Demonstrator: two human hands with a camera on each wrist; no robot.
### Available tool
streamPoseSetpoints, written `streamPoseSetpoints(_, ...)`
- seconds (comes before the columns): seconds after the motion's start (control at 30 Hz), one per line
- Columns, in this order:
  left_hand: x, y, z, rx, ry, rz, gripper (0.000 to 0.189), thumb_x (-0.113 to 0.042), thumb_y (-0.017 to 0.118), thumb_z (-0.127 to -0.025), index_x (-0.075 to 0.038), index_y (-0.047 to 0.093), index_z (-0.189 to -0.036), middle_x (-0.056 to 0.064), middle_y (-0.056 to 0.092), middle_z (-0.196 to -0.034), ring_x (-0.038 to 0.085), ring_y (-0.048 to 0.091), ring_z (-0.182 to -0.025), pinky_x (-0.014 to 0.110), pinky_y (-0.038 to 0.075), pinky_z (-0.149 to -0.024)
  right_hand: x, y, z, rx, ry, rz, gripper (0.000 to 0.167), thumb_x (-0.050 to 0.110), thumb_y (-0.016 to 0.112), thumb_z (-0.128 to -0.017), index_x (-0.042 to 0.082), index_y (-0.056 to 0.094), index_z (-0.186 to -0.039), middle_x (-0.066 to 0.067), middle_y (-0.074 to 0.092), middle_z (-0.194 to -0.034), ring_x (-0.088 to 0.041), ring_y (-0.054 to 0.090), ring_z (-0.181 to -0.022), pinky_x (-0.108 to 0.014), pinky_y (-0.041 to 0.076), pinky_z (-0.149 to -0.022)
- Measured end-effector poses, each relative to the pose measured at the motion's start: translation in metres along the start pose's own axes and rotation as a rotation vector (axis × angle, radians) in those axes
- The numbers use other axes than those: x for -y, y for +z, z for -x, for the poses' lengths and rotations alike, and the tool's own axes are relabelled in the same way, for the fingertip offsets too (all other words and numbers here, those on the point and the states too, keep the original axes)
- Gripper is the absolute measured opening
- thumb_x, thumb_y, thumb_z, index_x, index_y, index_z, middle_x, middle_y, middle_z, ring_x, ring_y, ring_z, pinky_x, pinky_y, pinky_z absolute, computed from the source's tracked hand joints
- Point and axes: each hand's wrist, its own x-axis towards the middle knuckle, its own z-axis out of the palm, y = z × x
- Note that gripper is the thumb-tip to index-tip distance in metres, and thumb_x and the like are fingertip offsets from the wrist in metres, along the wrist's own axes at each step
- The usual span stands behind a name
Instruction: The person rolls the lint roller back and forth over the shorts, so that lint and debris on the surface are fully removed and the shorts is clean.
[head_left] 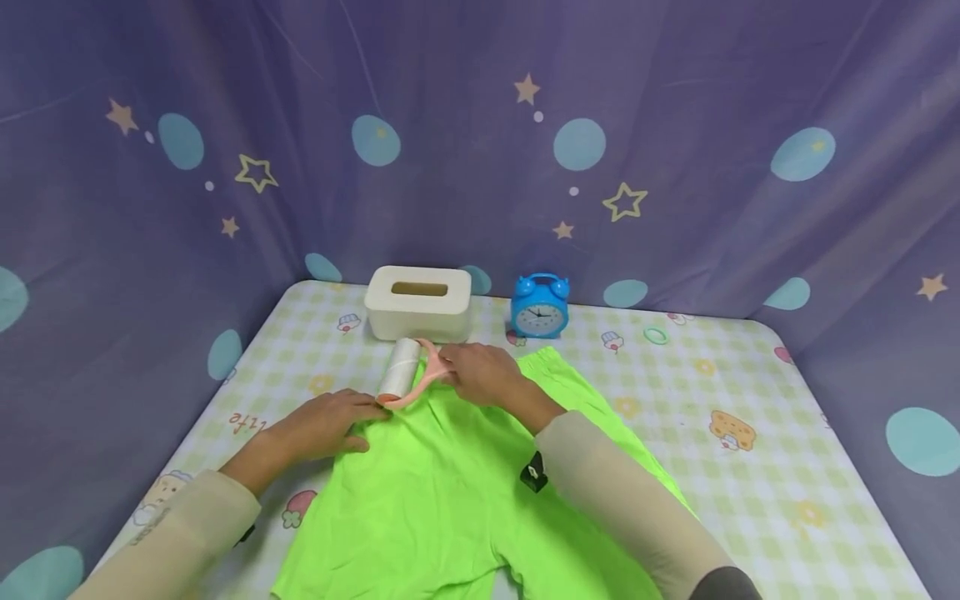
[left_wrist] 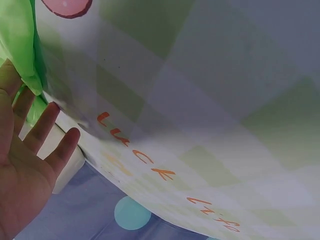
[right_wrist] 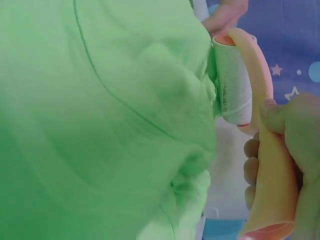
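Observation:
Neon green shorts [head_left: 442,492] lie spread out, waistband toward the far side. My right hand [head_left: 480,375] grips the pink handle [right_wrist: 275,180] of a lint roller [head_left: 401,369], fingers wrapped round it and thumb along its top. The white paper roll [right_wrist: 234,82] rests at the left end of the waistband. Beside it, my left hand [head_left: 330,421] lies with fingers stretched out to the waistband corner, the thumb spread apart. In the left wrist view, the fingers [left_wrist: 42,129] are loosely extended and the fabric [left_wrist: 20,45] touches the nearest fingertips.
A cream tissue box [head_left: 420,304] stands behind the roller, a blue alarm clock [head_left: 540,307] to its right. A small green ring [head_left: 656,335] lies at the back right. The checkered tabletop [head_left: 750,375] meets purple curtains [head_left: 480,125] at the back and sides.

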Motion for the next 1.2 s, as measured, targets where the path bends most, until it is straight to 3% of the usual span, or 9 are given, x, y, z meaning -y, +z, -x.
streamPoseSetpoints(0.2,0.003,-0.001,0.003,0.004,0.004,0.026,0.041,-0.028,0.08,-0.089,-0.021,0.071,-0.129,0.008,0.065,-0.137,0.034,0.061,-0.123,0.055,0.053,-0.095,0.007,0.006,0.001,0.067,0.017,0.041,0.018,0.038,0.063,-0.101,0.022,0.055,-0.099,0.005,0.056,-0.077,-0.013,0.059,-0.075,-0.028,0.042,-0.057)
streamPoseSetpoints(0.47,0.003,-0.004,0.001,0.018,-0.017,0.033,0.043,-0.028,0.08,-0.088,-0.021,0.07,-0.13,0.009,0.063,-0.14,0.035,0.06,-0.126,0.058,0.052,-0.094,0.007,0.009,0.01,0.026,0.015,0.056,0.018,0.035,0.066,-0.1,0.02,0.056,-0.1,0.003,0.06,-0.079,-0.016,0.064,-0.079,-0.028,0.047,-0.059)
streamPoseSetpoints(0.77,0.001,-0.005,-0.002,0.065,-0.058,-0.002,0.05,-0.031,0.081,-0.087,-0.019,0.069,-0.134,0.006,0.062,-0.141,0.034,0.058,-0.129,0.054,0.054,-0.095,-0.008,0.014,0.03,-0.02,0.008,0.024,0.014,0.031,0.067,-0.099,0.019,0.061,-0.1,0.004,0.054,-0.07,-0.011,0.051,-0.061,-0.024,0.041,-0.05)
streamPoseSetpoints(1.2,-0.001,-0.006,0.0,0.077,-0.064,0.022,0.05,-0.029,0.078,-0.09,-0.02,0.065,-0.138,0.006,0.059,-0.146,0.035,0.055,-0.132,0.054,0.053,-0.096,-0.03,0.008,0.049,0.02,0.001,-0.007,0.012,0.031,0.065,-0.101,0.02,0.06,-0.101,0.005,0.055,-0.073,-0.012,0.054,-0.065,-0.027,0.043,-0.057)
